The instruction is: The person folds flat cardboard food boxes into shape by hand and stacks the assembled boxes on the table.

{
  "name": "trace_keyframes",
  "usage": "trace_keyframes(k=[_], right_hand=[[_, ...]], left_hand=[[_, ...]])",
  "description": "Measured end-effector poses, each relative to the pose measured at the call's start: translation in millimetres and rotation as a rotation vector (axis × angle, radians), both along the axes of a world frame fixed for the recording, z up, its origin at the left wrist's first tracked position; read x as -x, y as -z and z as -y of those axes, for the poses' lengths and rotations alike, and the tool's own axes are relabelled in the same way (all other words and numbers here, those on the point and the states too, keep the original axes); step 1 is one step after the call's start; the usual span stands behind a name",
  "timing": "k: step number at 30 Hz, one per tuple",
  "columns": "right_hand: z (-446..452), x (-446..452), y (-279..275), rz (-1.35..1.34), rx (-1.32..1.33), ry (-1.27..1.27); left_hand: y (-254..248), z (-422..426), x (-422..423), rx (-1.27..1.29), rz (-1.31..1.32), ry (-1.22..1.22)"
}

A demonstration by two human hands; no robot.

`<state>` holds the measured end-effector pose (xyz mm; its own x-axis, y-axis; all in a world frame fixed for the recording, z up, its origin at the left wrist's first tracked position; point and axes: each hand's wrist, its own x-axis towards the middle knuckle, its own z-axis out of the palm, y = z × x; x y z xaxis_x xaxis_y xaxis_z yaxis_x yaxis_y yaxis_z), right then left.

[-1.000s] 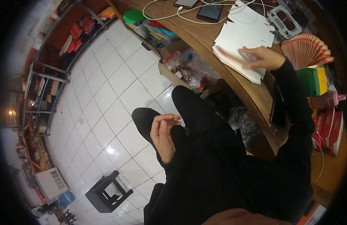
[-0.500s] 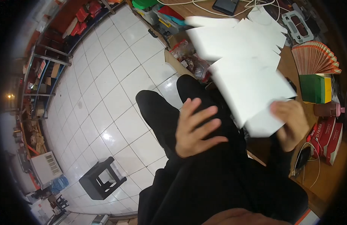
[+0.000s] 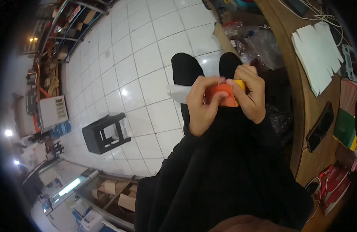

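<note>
Over my lap, both hands are together around a small orange and yellow box [image 3: 229,101]. My left hand [image 3: 199,104] is closed on its orange side, the thumb lying across the face. My right hand [image 3: 251,94] grips the yellow end, thumb along the top and fingers curled behind. Part of the box is hidden by the fingers. A pale, blurred paper-like piece [image 3: 176,94] sticks out to the left of my left hand; I cannot tell whether that hand holds it. White cut sheets [image 3: 317,58] lie stacked on the wooden table [image 3: 298,150] to my right.
A dark phone [image 3: 319,127] lies near the table edge. Beyond it are striped orange papers [image 3: 348,96], a green and yellow box [image 3: 344,125] and red packages [image 3: 335,183]. White cables run at the back. A black stool [image 3: 105,133] stands on the tiled floor at left.
My right hand has let go of the white sheets, which now lie on the table. Both hands have come together on the orange and yellow box. The view has turned.
</note>
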<state>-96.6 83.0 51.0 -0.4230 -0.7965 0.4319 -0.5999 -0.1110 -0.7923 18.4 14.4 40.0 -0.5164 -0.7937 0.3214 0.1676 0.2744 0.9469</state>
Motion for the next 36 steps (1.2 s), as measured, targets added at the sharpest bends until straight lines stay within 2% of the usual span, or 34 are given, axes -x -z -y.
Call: trace_keyframes(k=[1, 3, 4, 5, 7, 8, 9, 12, 15, 17, 20, 23, 30, 33, 36], right_hand=[[1.1, -3.0, 1.0, 0.015, 0.001, -0.012], [2.2, -5.6, 0.7, 0.239, -0.004, 0.005], [0.0, -5.6, 0.4, 0.265, -0.037, 0.049], [1.7, -6.1, -0.6, 0.266, -0.038, 0.048], [8.9, -6.7, -3.6, 0.078, 0.396, 0.377], [0.8, -4.0, -2.4, -0.050, 0.362, 0.393], [-2.1, -6.6, -3.9, -0.049, 0.366, 0.396], [-8.9, -11.8, -8.2, -0.182, 0.216, 0.105], [-9.2, -9.3, -6.7, -0.229, 0.255, 0.137], [-10.3, -7.4, -6.8, -0.219, 0.265, 0.133], [-15.7, -1.7, -5.0, 0.178, 0.190, 0.091], [-14.1, -3.1, -9.9, 0.298, 0.173, 0.082], [-8.0, -9.2, -3.7, 0.373, 0.207, 0.174], [-18.0, -1.9, -7.0, 0.238, 0.166, 0.193], [-25.5, 3.7, -4.9, 0.447, 0.149, 0.064]], left_hand=[[0.9, 8.2, -7.8, -0.010, 0.109, 0.115], [3.4, 21.1, -13.7, 0.114, 0.237, 0.248], [3.9, 20.5, -11.5, 0.113, 0.239, 0.247], [4.2, 17.8, -7.9, 0.046, 0.136, 0.245], [-3.8, 9.4, 2.1, -0.016, 0.031, 0.242], [-11.1, 2.1, 6.9, -0.261, -0.162, 0.161], [-16.5, -1.1, 9.9, -0.503, -0.355, 0.080], [-7.5, -9.9, 10.3, -0.482, -0.371, 0.091], [-1.3, -14.0, 10.9, -0.475, -0.405, 0.116], [-2.7, -16.2, 11.9, -0.442, -0.336, 0.012], [-4.2, -14.2, 5.3, -0.376, -0.271, 0.053], [-3.2, -15.8, 6.4, -0.351, -0.234, -0.003], [0.5, -16.6, 11.9, -0.405, -0.183, -0.046], [1.0, -10.9, 11.1, -0.342, -0.163, -0.100], [2.6, -9.7, 10.1, -0.250, -0.120, -0.089]])
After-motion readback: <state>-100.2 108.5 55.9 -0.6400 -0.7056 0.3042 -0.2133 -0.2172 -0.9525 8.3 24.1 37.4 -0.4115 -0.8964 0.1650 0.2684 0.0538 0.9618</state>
